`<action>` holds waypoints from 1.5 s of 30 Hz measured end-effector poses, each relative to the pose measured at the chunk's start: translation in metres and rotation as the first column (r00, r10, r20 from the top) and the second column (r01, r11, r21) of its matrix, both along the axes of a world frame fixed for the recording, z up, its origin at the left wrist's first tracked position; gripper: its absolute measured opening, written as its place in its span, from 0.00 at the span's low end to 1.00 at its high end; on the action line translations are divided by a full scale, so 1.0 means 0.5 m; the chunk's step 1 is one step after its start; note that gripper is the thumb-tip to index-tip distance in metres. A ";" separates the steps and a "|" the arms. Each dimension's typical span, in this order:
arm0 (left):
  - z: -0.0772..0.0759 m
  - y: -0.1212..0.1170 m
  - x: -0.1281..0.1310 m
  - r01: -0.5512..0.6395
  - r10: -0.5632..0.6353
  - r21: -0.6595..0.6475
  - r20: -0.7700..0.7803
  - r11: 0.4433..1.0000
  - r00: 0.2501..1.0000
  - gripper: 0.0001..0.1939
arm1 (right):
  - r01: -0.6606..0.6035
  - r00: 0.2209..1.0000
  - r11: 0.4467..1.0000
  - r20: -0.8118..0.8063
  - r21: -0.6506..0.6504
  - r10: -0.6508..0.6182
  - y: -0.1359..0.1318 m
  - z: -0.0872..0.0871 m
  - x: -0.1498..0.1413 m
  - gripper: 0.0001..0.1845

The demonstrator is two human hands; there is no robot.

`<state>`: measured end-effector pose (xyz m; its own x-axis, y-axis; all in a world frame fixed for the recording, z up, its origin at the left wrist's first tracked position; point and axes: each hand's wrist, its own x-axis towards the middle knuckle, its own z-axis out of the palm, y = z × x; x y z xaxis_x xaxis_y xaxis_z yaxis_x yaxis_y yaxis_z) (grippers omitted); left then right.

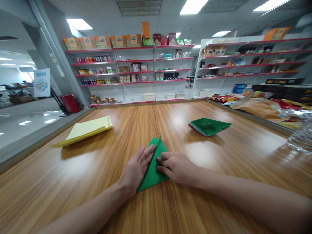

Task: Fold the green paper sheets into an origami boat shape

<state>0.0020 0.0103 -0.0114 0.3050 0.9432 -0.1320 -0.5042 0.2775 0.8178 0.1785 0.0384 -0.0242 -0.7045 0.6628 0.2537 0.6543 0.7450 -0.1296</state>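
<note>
A folded sheet of green paper [156, 172] lies on the table between my hands, with creased flaps and a narrow pointed flap standing up at its far end. Along its left edge rests my left hand [137, 167], its fingers stretched out together and the tips touching the raised flap. My right hand [176, 167] comes from the right with fingers bent, thumb and fingertips closed at the paper's middle fold. The paper under the fingertips is partly hidden.
A stack of folded papers [211, 125], green on top, sits at the back right. Pale yellow paper sheets [89, 128] lie at the left. A clear plastic container [302, 138] stands at the right edge, near packaged goods [260, 109]. Stocked shelves [136, 71] line the background.
</note>
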 end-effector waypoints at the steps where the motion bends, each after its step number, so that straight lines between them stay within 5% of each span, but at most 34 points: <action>1: 0.001 -0.002 0.000 0.008 -0.007 0.016 -0.020 1.000 1.000 0.30 | 0.001 1.000 1.000 -0.004 -0.002 -0.001 0.000 0.001 -0.001 0.16; 11: -0.005 -0.019 -0.009 0.165 -0.095 0.179 -0.343 0.970 0.935 0.29 | -0.117 0.991 0.992 -0.054 0.051 0.119 0.054 0.000 0.029 0.15; 16: -0.025 -0.018 -0.012 0.199 -0.051 0.318 -0.418 0.927 0.907 0.27 | 0.021 1.000 0.994 -0.024 0.112 -0.019 0.077 -0.001 0.045 0.17; 20: -0.028 -0.020 -0.015 0.182 -0.024 0.332 -0.427 0.926 0.904 0.27 | -0.158 0.987 0.984 0.008 0.086 0.158 0.071 -0.004 0.046 0.14; 24: -0.024 -0.023 -0.018 0.180 -0.023 0.344 -0.415 0.922 0.910 0.25 | 0.049 0.999 0.988 -0.001 0.145 -0.049 0.078 0.001 0.049 0.18; 29: -0.018 -0.026 -0.017 0.173 0.001 0.364 -0.430 0.915 0.903 0.24 | -0.115 0.993 0.988 0.018 0.105 0.114 0.078 0.002 0.051 0.15; 34: -0.018 -0.030 -0.017 0.186 -0.011 0.366 -0.431 0.912 0.902 0.25 | 0.122 0.992 0.982 0.019 0.145 -0.126 0.091 0.009 0.061 0.17; 39: -0.010 -0.033 -0.015 0.218 0.005 0.379 -0.508 0.899 0.862 0.25 | 0.001 0.999 0.991 0.037 0.136 -0.006 0.071 0.008 0.043 0.14; 45: 0.009 -0.032 -0.019 0.297 0.008 0.398 -0.610 0.868 0.792 0.19 | 0.192 0.979 0.965 0.032 0.176 -0.200 0.083 0.008 0.044 0.16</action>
